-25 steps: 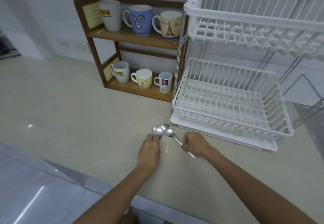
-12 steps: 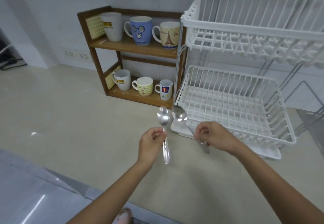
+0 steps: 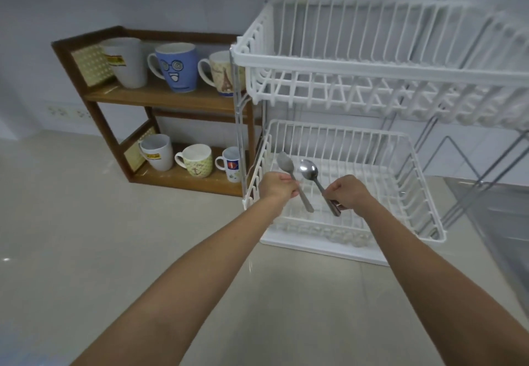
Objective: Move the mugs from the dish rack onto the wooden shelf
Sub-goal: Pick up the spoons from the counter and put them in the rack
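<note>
The white two-tier dish rack (image 3: 423, 222) holds no mugs in either basket. On the wooden shelf (image 3: 160, 98) to its left, the top board carries a white mug (image 3: 126, 63), a blue face mug (image 3: 177, 67) and an Eiffel-tower mug (image 3: 223, 75). The bottom board carries a white mug (image 3: 157, 151), a cream anchor mug (image 3: 197, 161) and a small white mug (image 3: 232, 165). My left hand (image 3: 276, 189) grips a metal spoon (image 3: 286, 163) over the lower basket's left rim. My right hand (image 3: 347, 192) grips a second spoon (image 3: 309, 169) above the lower basket.
The beige countertop (image 3: 100, 236) spreads to the left and front. Wall sockets (image 3: 68, 112) sit low on the back wall. A metal sink edge and wire frame (image 3: 486, 194) lie right of the rack.
Both hands lifted the two spoons off the counter and carried them up and forward, from the counter in front of the rack to over its lower basket.
</note>
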The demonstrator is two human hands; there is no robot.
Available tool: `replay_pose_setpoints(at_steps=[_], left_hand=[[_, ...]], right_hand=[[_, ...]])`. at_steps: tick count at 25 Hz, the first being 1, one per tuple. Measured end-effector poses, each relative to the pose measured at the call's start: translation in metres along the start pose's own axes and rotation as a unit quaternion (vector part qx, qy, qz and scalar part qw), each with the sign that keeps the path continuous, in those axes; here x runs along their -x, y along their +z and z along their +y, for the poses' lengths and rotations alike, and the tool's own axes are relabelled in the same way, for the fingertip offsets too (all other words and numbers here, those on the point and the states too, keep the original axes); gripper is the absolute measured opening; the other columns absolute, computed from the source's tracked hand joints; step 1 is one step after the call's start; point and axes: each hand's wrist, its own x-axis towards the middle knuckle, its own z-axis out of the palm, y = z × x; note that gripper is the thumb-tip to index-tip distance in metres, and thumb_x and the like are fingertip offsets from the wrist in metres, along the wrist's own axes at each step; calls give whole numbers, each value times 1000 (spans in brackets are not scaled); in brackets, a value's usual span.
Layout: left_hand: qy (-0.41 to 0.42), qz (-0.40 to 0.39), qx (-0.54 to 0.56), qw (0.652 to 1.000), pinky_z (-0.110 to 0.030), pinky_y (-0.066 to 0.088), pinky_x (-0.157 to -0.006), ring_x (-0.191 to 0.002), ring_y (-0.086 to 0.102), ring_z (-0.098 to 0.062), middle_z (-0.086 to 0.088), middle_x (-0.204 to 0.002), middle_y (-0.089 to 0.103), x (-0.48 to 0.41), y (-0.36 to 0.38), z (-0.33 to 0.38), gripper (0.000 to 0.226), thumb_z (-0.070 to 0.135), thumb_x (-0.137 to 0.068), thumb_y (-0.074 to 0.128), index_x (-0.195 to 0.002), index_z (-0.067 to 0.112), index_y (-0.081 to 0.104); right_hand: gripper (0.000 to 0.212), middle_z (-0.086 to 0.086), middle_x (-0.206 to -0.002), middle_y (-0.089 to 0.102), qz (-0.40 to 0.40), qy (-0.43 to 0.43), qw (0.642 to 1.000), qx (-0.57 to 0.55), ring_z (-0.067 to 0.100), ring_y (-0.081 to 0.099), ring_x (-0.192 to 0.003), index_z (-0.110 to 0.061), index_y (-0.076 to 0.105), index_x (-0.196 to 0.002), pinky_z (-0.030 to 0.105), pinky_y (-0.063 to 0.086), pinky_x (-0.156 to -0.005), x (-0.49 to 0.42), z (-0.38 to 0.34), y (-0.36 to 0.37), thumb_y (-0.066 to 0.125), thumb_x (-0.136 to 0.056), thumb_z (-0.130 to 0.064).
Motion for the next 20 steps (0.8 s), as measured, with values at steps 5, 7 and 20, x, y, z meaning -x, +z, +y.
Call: replay_pose_setpoints(at_steps=[5,7,20], left_hand=[[-47,33,-91,994,-42,58,-84,-93,69,-32,-24,-106,68,-41,10,-15,17,-5,-80,70,-97,-9,67],[-61,29,-97,993,-42,58,-84,-94,69,-33,-25,-106,67,-45,12,-18,21,-5,-80,70,-100,-11,66],[-71,3,-203,977,-40,60,-74,-83,70,-28,-23,-102,71,-52,14,-22,22,2,-84,69,-101,-10,66]], right_hand=[[26,22,-88,71,-22,34,998,46,28,66,-79,10,70,-96,34,53,-67,-23,1,12,71,-81,-11],[26,16,-82,67,-31,40,997,51,25,62,-75,9,70,-97,33,53,-64,-27,3,18,71,-82,-12],[17,5,-79,69,0,-3,994,108,21,66,-76,-14,65,-70,36,58,-75,-34,17,28,75,-78,-26]])
